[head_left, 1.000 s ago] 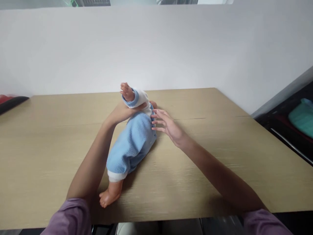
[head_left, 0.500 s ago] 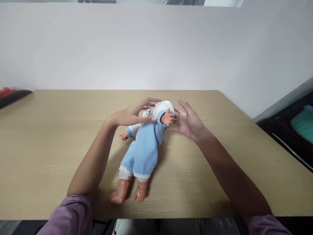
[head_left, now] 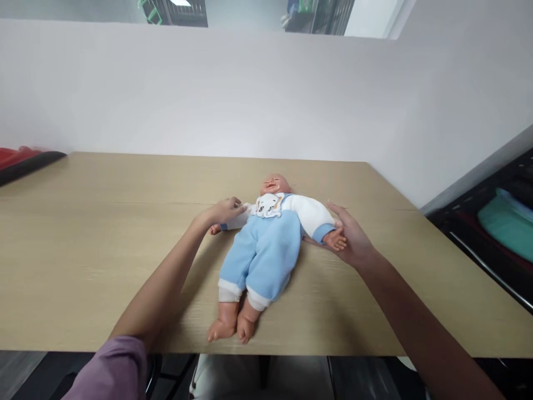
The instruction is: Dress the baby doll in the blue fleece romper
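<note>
A baby doll (head_left: 272,239) in blue overalls with white sleeves lies face up on the wooden table, its bare feet towards me. A white animal-face bib (head_left: 268,205) covers its chest. At the doll's arm on the left side, my left hand (head_left: 225,211) has its fingers bent and closed against the white sleeve; the fingertips are partly hidden. My right hand (head_left: 356,239) is open with the thumb raised, its palm behind the doll's other hand and its fingers reaching under that arm beside the body, mostly out of sight.
The light wooden table (head_left: 125,250) meets a white wall (head_left: 250,94) with a window opening above. A dark-edged holder with red material (head_left: 20,155) stands at the left. Beyond the right table edge, a black rack (head_left: 466,239) holds a teal item (head_left: 506,225).
The doll's raised arm has come down to the right, uncovering its face and bib. My right hand has moved right with that arm; my left hand has drawn back to the other sleeve.
</note>
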`<state>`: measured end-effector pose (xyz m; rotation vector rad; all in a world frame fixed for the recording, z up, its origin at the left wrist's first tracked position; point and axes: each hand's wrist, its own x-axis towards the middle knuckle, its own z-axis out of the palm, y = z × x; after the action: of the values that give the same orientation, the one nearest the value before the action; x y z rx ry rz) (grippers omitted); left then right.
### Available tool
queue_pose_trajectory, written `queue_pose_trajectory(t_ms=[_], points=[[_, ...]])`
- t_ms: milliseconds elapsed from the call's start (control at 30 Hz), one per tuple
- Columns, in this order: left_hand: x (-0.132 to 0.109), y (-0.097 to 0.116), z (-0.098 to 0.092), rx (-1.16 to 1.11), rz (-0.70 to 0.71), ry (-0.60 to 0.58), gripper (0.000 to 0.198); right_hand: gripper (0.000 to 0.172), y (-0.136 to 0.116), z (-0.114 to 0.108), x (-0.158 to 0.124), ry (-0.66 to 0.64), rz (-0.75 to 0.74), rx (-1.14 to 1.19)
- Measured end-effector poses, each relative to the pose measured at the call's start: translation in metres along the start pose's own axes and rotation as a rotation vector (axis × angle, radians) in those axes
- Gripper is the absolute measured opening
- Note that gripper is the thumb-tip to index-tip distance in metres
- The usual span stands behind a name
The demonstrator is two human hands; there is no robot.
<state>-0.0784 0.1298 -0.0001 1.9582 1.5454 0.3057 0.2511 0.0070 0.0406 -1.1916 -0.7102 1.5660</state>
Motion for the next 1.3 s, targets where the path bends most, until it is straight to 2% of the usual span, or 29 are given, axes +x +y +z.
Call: queue_pose_trajectory(t_ms=[100,233,333,400,500,633,833,933,1067,1200,1300], points=[[-0.009,0.002,0.019,-0.061,-0.034,-0.035,0.078,0.021,0.016,-0.015,-0.001,0.085,0.052,-0.019],[-0.026,0.019,0.040,-0.210,-0.028,-0.070,0.078,0.025,0.048,-0.027,0.005,0.184,0.042,-0.195],[-0.040,0.032,0.054,-0.313,-0.033,-0.073,0.085,0.043,0.067,-0.025,0.007,0.204,-0.025,-0.211],[-0.049,0.039,0.061,-0.359,-0.025,-0.069,0.088,0.054,0.073,-0.023,0.006,0.196,-0.070,-0.210],[-0.064,0.047,0.069,-0.483,-0.006,-0.062,0.086,0.060,0.073,-0.020,0.000,0.195,-0.114,-0.238],[-0.095,0.055,0.082,-0.661,-0.071,0.041,0.089,0.064,0.070,-0.020,-0.015,0.186,-0.128,-0.301],[-0.164,0.067,0.116,-0.871,-0.091,0.129,0.080,0.075,0.075,-0.035,-0.058,0.126,-0.163,-0.392],[-0.203,0.071,0.134,-0.949,-0.126,0.150,0.083,0.079,0.081,-0.045,-0.082,0.096,-0.182,-0.505],[-0.253,0.074,0.157,-0.969,-0.159,0.222,0.090,0.084,0.091,-0.052,-0.114,0.054,-0.384,-0.634],[-0.293,0.069,0.187,-0.973,-0.151,0.340,0.088,0.088,0.095,-0.053,-0.158,-0.013,-0.459,-0.770],[-0.315,0.055,0.214,-1.001,-0.147,0.405,0.092,0.088,0.092,-0.053,-0.196,-0.165,-0.453,-0.793]])
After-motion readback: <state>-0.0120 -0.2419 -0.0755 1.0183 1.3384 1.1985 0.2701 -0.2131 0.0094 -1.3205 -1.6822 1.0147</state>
